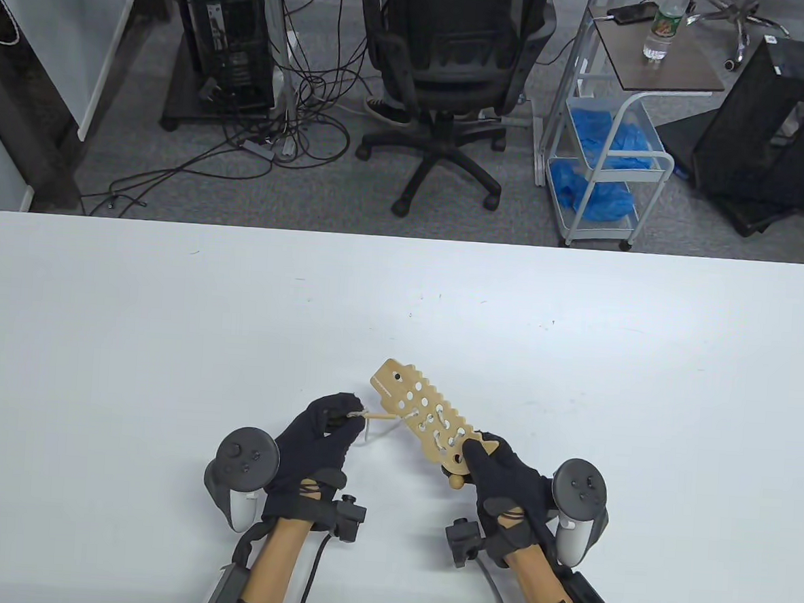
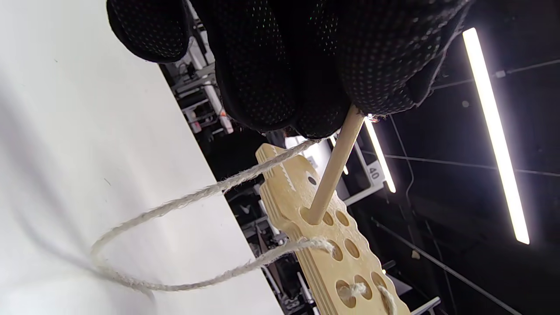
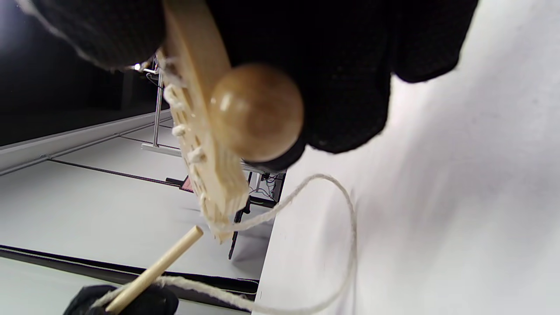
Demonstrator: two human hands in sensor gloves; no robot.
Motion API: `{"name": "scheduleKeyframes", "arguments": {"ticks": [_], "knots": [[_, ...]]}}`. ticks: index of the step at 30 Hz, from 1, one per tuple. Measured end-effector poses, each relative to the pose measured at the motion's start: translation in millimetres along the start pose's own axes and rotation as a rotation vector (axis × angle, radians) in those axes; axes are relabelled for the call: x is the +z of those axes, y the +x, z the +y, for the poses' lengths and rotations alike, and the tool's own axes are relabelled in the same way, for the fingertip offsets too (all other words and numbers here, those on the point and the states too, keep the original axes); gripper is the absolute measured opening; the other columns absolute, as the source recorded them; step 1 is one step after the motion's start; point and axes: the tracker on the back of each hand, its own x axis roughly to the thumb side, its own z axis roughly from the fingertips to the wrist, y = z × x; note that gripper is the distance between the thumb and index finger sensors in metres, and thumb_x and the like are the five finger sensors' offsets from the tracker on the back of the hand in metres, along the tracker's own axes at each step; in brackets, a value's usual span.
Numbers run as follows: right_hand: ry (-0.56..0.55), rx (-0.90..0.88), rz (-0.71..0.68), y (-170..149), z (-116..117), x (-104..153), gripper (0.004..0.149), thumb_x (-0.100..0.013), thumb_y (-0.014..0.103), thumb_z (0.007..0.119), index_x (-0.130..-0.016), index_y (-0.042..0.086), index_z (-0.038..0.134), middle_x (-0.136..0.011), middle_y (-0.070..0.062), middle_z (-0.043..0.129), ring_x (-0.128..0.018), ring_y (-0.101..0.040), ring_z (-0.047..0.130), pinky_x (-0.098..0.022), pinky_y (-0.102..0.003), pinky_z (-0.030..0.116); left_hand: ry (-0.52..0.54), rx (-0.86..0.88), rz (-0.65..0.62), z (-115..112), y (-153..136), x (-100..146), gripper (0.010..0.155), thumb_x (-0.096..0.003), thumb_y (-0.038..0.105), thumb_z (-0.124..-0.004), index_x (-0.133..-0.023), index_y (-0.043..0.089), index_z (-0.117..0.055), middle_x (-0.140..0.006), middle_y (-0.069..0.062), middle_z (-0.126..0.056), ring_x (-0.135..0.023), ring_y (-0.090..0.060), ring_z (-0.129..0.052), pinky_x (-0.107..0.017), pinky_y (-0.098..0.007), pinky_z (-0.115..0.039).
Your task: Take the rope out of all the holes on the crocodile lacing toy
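Now pinching wooden needle in left hand, tip at a hole of crocodile toy; right hand gripping tail end; rope looped leftward; board slanting away-left above table.

1. One flat pale wooden crocodile-shaped lacing board with round holes.
2. One off-white twisted rope.
3. One thin wooden dowel needle.
4. One round brown wooden bead.
5. Two black-gloved hands: left hand, right hand.
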Motion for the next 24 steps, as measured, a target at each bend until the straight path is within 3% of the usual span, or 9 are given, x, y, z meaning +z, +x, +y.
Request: {"name": "scheduleKeyframes", "arguments": {"ticks": [14,24], "knots": [[0.046,0.052,-0.043,5,5,1,0.047,-0.039,0.039,0.082,-0.074,0.008,0.083,-0.054,-0.017,0.103,-0.048,-0.039,0.1,-0.049,-0.063,0.074,-0.014,-0.13,-0.092,-7,12,3,0.042,-0.0429,0.04,-0.091,-0.084,0.042,-0.086,-0.082,0.008,-0.099,-0.069,-0.015,-0.097,-0.069,-0.059,-0.07],[0.086,0.029,-0.064,7,8,1,0.047,-0.039,0.04,0.082,-0.074,0.008,0.083,-0.054,-0.017,0.103,-0.048,-0.039,0.1,-0.049,-0.063,0.074,-0.022,-0.308,-0.165,-16,20,7,0.043,-0.0429,0.04,-0.09,-0.085,0.045,-0.09,-0.1,0.001,-0.084,-0.086,-0.022,-0.083,-0.072,-0.062,-0.062]]}}
